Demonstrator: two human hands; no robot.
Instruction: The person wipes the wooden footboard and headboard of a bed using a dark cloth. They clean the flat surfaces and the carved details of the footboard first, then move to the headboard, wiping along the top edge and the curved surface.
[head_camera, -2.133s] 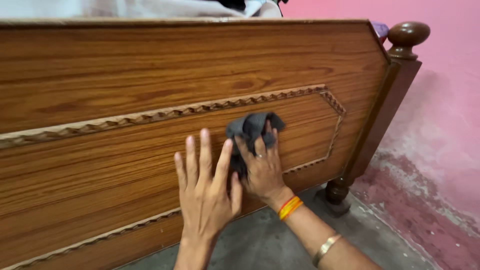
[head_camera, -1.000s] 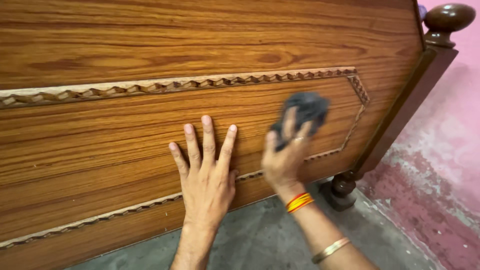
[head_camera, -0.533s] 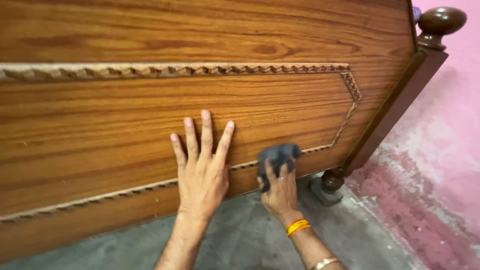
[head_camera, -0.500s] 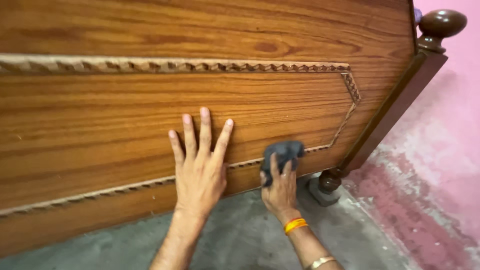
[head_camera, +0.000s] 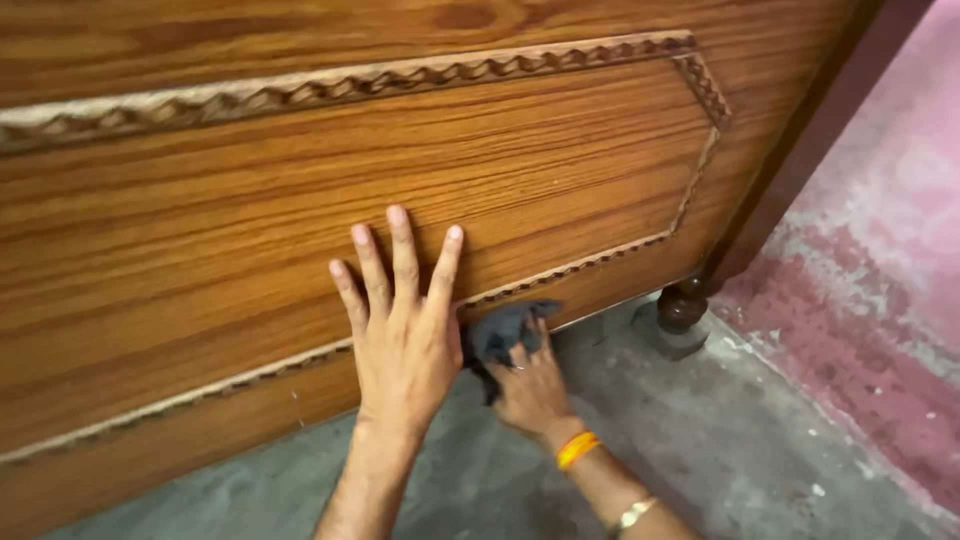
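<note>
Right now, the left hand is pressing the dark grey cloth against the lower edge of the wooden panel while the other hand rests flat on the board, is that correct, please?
Not quite: the right hand presses the dark grey cloth against the lower edge of the wooden panel, as the head view shows. The left hand is the one resting flat on the board, fingers spread.

Glossy grained wood panel (head_camera: 250, 190); soft grey cloth (head_camera: 500, 332).

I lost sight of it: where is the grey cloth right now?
In the head view, the grey cloth is bunched in the right hand, low on the wooden panel, beside the left hand.
</note>
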